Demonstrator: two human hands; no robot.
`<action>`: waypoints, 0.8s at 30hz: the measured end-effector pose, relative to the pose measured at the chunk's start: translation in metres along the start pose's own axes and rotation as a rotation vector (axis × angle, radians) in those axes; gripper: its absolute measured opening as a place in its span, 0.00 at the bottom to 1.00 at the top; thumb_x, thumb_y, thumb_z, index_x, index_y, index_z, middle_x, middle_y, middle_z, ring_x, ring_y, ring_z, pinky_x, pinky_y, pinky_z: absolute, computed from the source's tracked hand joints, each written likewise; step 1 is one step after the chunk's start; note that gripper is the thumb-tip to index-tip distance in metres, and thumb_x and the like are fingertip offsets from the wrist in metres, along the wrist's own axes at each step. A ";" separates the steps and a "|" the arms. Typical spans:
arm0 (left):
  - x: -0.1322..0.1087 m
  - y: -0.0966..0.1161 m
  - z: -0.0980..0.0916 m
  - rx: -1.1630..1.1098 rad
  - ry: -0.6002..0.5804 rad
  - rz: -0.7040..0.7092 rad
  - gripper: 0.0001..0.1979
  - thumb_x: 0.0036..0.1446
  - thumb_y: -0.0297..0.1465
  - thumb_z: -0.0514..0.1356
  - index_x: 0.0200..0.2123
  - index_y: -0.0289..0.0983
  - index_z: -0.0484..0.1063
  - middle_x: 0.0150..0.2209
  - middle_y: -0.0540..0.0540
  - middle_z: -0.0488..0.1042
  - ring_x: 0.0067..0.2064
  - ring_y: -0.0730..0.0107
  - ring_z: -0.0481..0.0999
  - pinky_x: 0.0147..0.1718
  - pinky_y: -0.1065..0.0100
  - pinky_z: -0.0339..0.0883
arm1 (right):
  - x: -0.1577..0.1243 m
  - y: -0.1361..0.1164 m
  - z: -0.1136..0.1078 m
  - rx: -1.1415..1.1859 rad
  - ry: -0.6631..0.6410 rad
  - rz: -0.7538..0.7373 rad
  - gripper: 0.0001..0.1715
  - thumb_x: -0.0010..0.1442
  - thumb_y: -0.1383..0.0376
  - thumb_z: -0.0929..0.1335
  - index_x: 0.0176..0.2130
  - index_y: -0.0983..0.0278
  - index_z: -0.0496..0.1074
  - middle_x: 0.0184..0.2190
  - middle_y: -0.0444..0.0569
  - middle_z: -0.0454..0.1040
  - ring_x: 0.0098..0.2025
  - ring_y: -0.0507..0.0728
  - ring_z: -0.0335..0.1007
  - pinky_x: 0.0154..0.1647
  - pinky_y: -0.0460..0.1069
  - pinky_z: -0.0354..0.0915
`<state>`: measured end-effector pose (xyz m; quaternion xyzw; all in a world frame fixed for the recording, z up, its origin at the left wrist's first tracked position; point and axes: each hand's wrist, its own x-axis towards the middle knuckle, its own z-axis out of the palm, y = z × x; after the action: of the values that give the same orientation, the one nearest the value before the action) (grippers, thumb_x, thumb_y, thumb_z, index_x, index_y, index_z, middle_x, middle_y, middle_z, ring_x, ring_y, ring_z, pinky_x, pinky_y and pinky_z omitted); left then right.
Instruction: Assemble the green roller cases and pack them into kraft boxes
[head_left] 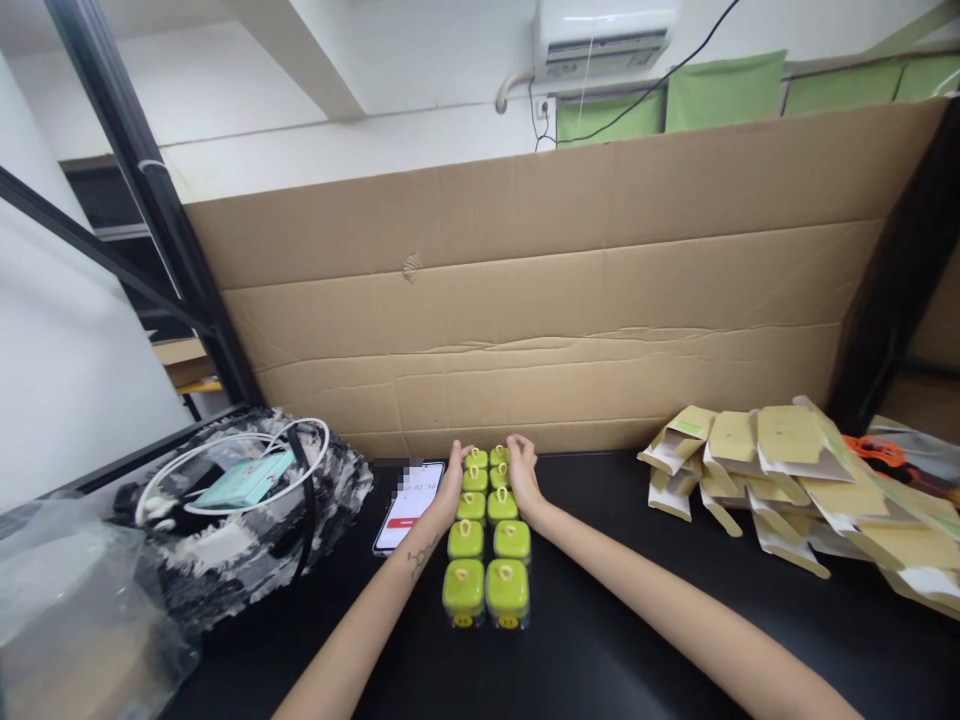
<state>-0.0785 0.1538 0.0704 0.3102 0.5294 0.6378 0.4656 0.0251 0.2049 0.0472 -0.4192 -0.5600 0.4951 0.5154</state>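
Observation:
Two rows of small clear containers with green lids [508,585] run away from me across the black table. Each lid has a pale yellow loop on top, and the two nearest show a yellow mark at the front. My left hand [451,483] lies along the left side of the far containers, its fingers extended and partly hidden. Opposite it, my right hand [525,472] rests beside the right row, fingers stretched forward and bent a little around the far end. Whether either palm presses on the containers I cannot tell. A phone [416,508] with a lit screen lies left of my left hand.
Flattened cream-coloured cartons [795,450] pile up on the right, with an orange item [877,450] behind. On the left sit a fuzzy black-and-white bundle [225,550], a white cable, a teal box [244,478] and a plastic bag [67,600]. A cardboard panel [525,300] closes the back.

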 end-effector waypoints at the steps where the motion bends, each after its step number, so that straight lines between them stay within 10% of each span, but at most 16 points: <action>1: 0.001 0.000 -0.001 -0.002 0.002 0.003 0.15 0.62 0.35 0.57 0.50 0.37 0.67 0.51 0.43 0.71 0.46 0.61 0.74 0.43 0.55 0.71 | 0.000 -0.001 -0.001 -0.013 0.043 0.024 0.17 0.65 0.61 0.65 0.52 0.63 0.66 0.52 0.52 0.68 0.47 0.59 0.69 0.46 0.58 0.68; 7: -0.002 0.007 -0.004 0.041 0.099 0.094 0.15 0.62 0.35 0.57 0.50 0.37 0.68 0.51 0.43 0.71 0.47 0.61 0.74 0.44 0.54 0.71 | -0.003 -0.008 -0.018 -0.037 0.107 0.077 0.18 0.65 0.61 0.65 0.53 0.63 0.66 0.52 0.52 0.67 0.48 0.59 0.69 0.46 0.58 0.68; 14: -0.064 0.009 -0.030 0.141 0.182 0.227 0.20 0.63 0.41 0.54 0.54 0.39 0.65 0.59 0.41 0.65 0.57 0.54 0.67 0.54 0.46 0.60 | -0.079 0.008 -0.082 -0.043 -0.265 0.110 0.27 0.68 0.52 0.57 0.61 0.61 0.58 0.64 0.55 0.56 0.63 0.63 0.55 0.60 0.63 0.55; 17: -0.098 -0.012 -0.051 0.229 0.118 0.198 0.31 0.59 0.52 0.49 0.59 0.42 0.59 0.66 0.40 0.54 0.66 0.53 0.53 0.62 0.52 0.50 | -0.117 0.008 -0.105 -0.106 -0.448 0.135 0.42 0.62 0.46 0.61 0.66 0.61 0.48 0.68 0.54 0.45 0.68 0.63 0.40 0.65 0.63 0.44; 20: -0.121 -0.031 -0.065 0.340 0.032 0.186 0.57 0.34 0.52 0.68 0.64 0.36 0.49 0.67 0.32 0.48 0.67 0.42 0.46 0.64 0.49 0.43 | -0.136 -0.006 -0.107 -0.391 -0.706 0.067 0.65 0.50 0.50 0.72 0.68 0.67 0.30 0.68 0.58 0.32 0.69 0.65 0.24 0.66 0.63 0.33; 24: -0.132 -0.031 -0.067 0.795 -0.174 0.201 0.74 0.25 0.40 0.74 0.66 0.32 0.26 0.69 0.31 0.33 0.69 0.45 0.35 0.64 0.47 0.34 | -0.138 -0.023 -0.089 -0.711 -0.837 -0.082 0.62 0.54 0.57 0.68 0.66 0.74 0.24 0.67 0.62 0.21 0.67 0.63 0.13 0.66 0.63 0.28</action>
<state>-0.0805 0.0066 0.0363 0.5686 0.6601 0.3975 0.2880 0.1300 0.0772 0.0457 -0.3126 -0.8658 0.3792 0.0942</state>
